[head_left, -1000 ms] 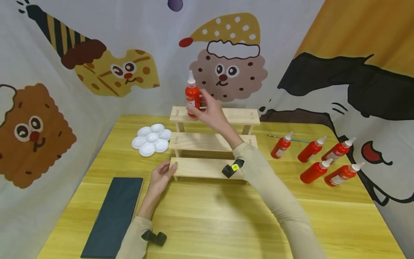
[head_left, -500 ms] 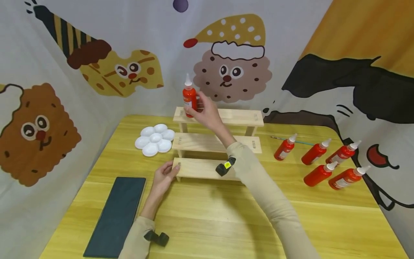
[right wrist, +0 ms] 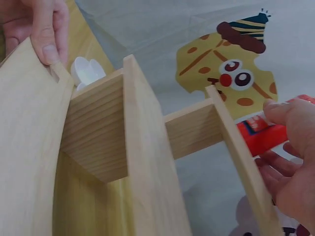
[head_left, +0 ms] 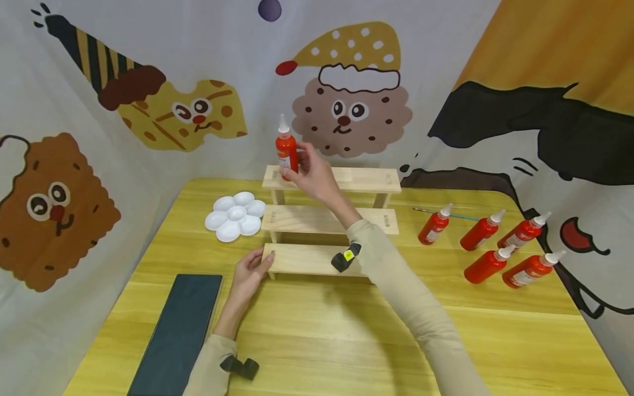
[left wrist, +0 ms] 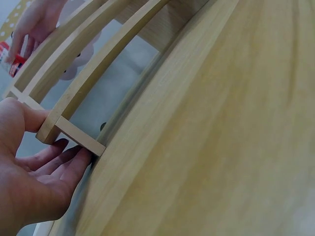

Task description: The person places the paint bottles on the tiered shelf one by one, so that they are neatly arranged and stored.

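Observation:
A three-step wooden rack [head_left: 307, 219] stands in the middle of the table. My right hand [head_left: 317, 175] holds a red squeeze bottle [head_left: 286, 154] with a white pointed cap, upright at the left end of the top step. In the right wrist view the bottle [right wrist: 263, 132] is right at that step's edge, thumb on one side and fingers on the other. My left hand [head_left: 249, 273] grips the left end of the lowest step. The left wrist view shows its thumb on the board and its fingers [left wrist: 74, 169] against the leg beneath.
Several more red bottles [head_left: 485, 266] stand at the right, with a thin blue-handled brush [head_left: 460, 216] behind them. A white flower-shaped palette [head_left: 236, 213] lies left of the rack. Nearer on the left is a dark flat board [head_left: 179, 330]. A printed curtain [head_left: 223, 44] hangs behind the table.
My right hand has shifted the bottle slightly left along the top step. My left hand keeps its grip on the lowest step.

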`<state>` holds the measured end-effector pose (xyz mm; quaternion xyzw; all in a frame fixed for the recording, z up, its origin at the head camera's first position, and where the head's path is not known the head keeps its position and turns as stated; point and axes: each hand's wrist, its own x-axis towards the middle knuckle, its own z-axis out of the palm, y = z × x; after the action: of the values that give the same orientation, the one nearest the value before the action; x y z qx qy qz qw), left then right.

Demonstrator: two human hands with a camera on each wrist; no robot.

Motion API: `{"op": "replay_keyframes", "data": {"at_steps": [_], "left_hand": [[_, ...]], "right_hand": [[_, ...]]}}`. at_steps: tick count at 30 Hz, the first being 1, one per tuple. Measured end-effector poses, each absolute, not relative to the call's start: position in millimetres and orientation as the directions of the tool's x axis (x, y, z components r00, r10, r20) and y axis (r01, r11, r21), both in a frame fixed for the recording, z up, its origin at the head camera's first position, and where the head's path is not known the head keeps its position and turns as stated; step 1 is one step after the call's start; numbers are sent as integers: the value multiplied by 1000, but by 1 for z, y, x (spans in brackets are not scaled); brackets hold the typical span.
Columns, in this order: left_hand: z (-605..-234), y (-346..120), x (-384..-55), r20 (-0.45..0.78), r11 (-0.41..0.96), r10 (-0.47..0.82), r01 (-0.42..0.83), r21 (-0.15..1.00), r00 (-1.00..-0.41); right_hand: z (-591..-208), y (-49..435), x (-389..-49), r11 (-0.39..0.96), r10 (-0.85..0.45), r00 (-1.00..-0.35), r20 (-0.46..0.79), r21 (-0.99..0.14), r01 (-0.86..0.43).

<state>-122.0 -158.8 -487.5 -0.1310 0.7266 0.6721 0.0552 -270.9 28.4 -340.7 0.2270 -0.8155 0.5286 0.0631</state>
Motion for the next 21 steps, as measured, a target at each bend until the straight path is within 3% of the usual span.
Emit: {"op": "replay_keyframes", "data": {"at_steps": [21], "left_hand": [[-485,-157,-118,-266,59,-122,-275,960,-956]], "right_hand": [[-316,118,-242,339,-154,-896,416,-829,-444]]}}
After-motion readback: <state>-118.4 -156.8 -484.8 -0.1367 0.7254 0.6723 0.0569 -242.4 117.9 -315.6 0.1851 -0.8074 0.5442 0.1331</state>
